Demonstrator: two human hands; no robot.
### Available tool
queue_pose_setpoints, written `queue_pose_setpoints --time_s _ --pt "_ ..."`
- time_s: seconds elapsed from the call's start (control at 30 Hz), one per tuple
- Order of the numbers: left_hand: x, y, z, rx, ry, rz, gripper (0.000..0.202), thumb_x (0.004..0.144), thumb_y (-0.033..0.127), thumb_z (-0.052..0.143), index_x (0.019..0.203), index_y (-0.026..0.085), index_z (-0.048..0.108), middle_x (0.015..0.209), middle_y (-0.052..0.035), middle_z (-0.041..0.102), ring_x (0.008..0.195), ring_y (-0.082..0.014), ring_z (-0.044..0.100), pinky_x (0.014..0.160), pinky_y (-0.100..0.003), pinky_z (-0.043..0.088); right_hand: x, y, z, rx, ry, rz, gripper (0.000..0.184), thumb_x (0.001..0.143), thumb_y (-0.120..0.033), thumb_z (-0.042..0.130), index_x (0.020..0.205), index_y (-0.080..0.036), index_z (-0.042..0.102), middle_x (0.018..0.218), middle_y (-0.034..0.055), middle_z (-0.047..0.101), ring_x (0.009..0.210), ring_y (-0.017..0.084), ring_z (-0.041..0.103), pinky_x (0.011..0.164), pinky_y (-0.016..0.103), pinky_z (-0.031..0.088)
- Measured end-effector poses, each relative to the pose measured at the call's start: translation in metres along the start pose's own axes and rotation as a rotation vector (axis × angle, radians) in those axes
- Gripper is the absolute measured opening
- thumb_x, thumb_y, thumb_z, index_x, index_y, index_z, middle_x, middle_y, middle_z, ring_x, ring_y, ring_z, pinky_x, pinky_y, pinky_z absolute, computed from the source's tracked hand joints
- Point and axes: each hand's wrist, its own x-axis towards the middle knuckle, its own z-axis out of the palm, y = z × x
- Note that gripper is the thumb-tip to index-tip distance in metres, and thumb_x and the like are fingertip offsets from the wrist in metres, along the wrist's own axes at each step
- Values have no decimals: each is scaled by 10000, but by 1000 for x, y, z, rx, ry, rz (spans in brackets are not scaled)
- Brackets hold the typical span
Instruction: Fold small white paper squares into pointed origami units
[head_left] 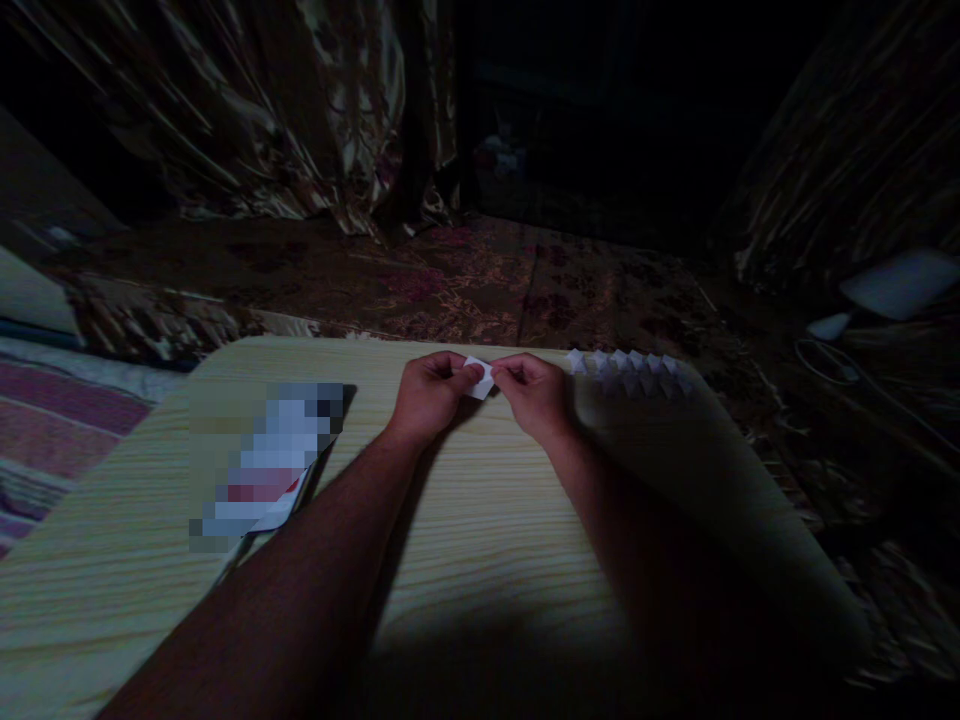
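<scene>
Between my two hands, just above the far part of the table, is a small folded piece of white paper (478, 388). My left hand (429, 398) pinches its left side, thumb pressed on the face. At its right edge my right hand (534, 395) grips with thumb and fingertips. To the right of that hand, several small white folded paper stars (619, 362) stand in two rows along the table's far edge. The nearer row lies in shadow. Which fold the paper is at is too small to tell.
A light wood-grain table (480, 520) with rounded corners lies under my arms. A phone-like flat object (277, 515), mostly blurred out, rests at left. Beyond are a patterned cloth ledge (450, 270) and curtains (360, 110). A white device with a cable (900, 285) sits at right.
</scene>
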Motion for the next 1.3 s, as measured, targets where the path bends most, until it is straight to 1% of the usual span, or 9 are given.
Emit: queue_pose_setpoints --time_s 0.27,0.4,0.53,0.63,0.73,0.87,1.0,1.13,1.3 --pt "0 -1 0 20 -27 17 240 686 365 701 717 134 644 639 -20 638 521 -100 519 493 -213 380 0 1 0 -35 -1 37 182 749 -333 603 760 -160 661 664 14 658 606 126 589 561 225 458" --pt "-1 0 0 53 -46 50 254 684 380 701 716 135 640 634 -11 625 527 -97 512 498 -209 376 1 0 0 -51 -3 36 174 752 -323 589 759 -160 647 663 10 652 607 124 587 582 229 464" --pt "-1 -2 -1 134 -62 51 275 674 389 705 760 133 655 697 -27 658 550 -103 528 512 -210 383 1 -1 0 -75 8 32 165 754 -314 577 760 -160 636 675 10 649 626 126 589 588 226 460" --pt "1 -7 -2 175 -59 78 264 695 381 683 751 126 652 682 -28 653 541 -100 518 506 -210 370 2 0 -1 -78 4 24 152 754 -304 574 757 -161 627 667 3 635 618 122 580 567 219 445" --pt "3 -9 -4 191 -79 83 260 703 377 674 753 123 654 684 -30 653 542 -100 513 503 -210 362 2 3 -1 -73 -15 5 138 748 -293 582 745 -162 627 666 1 631 620 122 580 573 220 443" --pt "2 -7 -4 194 -113 66 259 702 377 674 744 123 648 678 -30 650 533 -97 502 490 -209 346 2 5 -1 -73 -48 5 146 747 -296 584 735 -160 633 664 4 632 621 124 582 575 224 444" --pt "1 -5 -3 205 -113 86 267 702 386 679 749 125 648 695 -34 655 559 -106 522 512 -215 366 1 4 -1 -103 -40 20 147 747 -302 582 731 -165 631 655 0 627 610 123 570 569 226 440" --pt "2 -6 -3 165 -101 77 264 698 386 688 723 127 644 677 -28 648 553 -106 522 521 -221 380 0 2 -1 -87 -48 15 148 748 -304 586 722 -165 628 649 3 621 602 122 561 563 227 434" --pt "3 -6 -3 43 -104 9 256 652 359 729 660 131 613 629 -13 629 515 -99 506 502 -222 379 0 1 -1 -97 -69 13 152 746 -307 586 710 -164 621 628 -2 605 586 116 546 543 221 416"
